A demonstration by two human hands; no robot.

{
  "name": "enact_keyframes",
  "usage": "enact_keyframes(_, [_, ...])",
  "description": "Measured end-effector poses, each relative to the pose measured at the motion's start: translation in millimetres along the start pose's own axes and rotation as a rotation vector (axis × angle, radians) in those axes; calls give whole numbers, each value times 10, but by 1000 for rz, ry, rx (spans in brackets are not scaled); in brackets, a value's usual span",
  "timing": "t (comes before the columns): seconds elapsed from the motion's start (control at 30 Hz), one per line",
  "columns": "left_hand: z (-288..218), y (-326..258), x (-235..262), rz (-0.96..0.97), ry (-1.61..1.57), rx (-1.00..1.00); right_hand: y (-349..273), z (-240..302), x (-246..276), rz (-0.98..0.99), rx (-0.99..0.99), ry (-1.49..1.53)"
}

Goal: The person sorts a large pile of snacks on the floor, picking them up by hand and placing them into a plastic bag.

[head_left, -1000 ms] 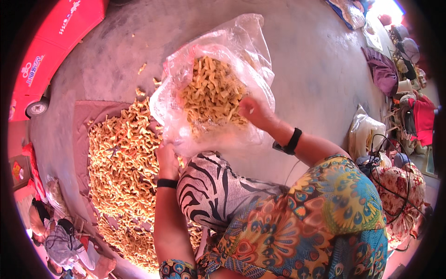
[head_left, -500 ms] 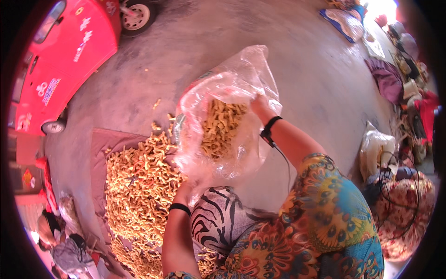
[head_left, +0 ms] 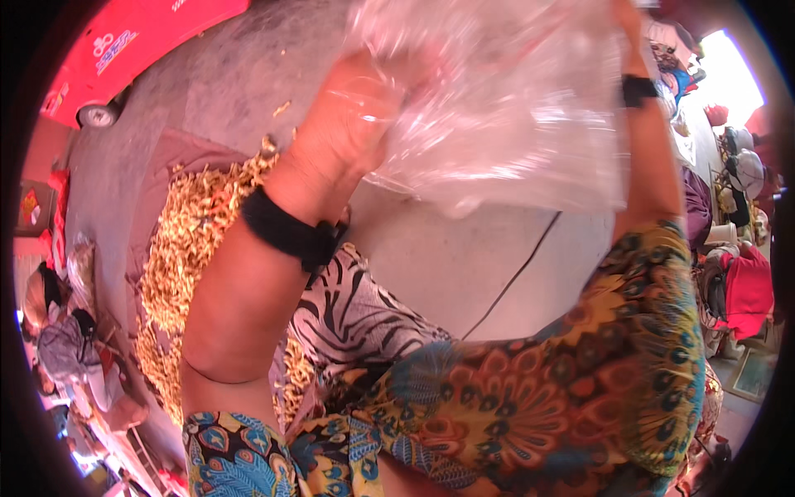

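A large clear plastic bag (head_left: 513,124) is raised in front of me, blurred by motion, with faint red and white streaks. At its left side my left hand (head_left: 373,95) grips the plastic, its fingers partly hidden in the folds. My right hand (head_left: 631,29) is up at the bag's right edge, closed on it and partly cut off by the top of the view. What the bag contains cannot be made out. Below and left, a heap of short, knobbly yellow-brown pieces (head_left: 178,240) lies spread on a dull purple cloth (head_left: 170,153), partly covered by my left arm.
A red vehicle (head_left: 141,41) stands at the far left on the concrete floor (head_left: 215,91). A thin black cable (head_left: 526,265) hangs below the bag. Bundles, a red cloth (head_left: 748,290) and other clutter line the right side. More piled things (head_left: 70,344) are at the lower left.
Both hands have lifted the bag up and closer to me. The yellow-brown pieces seen inside it before no longer show. My view has shifted, so the heap sits further left.
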State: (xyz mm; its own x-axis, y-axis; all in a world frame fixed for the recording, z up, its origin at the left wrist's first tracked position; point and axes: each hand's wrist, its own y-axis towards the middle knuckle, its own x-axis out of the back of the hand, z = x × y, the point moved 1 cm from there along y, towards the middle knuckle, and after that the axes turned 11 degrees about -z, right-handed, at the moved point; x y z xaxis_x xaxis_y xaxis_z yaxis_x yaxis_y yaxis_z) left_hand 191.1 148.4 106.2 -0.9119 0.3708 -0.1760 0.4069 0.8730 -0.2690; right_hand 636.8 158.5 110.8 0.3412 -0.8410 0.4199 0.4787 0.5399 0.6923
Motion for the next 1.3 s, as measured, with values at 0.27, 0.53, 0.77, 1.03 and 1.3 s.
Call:
enact_keyframes(0.27, [147, 164, 259, 124, 309, -91, -779, -261, 544, 102, -442, -95])
enact_keyframes(0.53, [1120, 360, 965, 52, 308, 181, -1993, 146, 139, 40, -736, 252])
enact_keyframes(0.77, [144, 263, 1237, -326, 136, -138, -1578, 525, 369, 9, -892, 709])
enact_keyframes(1.03, [695, 576, 1537, -383, -124, 208, -2283, -72, -102, 5, -973, 669])
enact_keyframes(1.3, [1598, 638, 1542, 158, -110, 176, -2380, -1349, 34, 119, -880, 701])
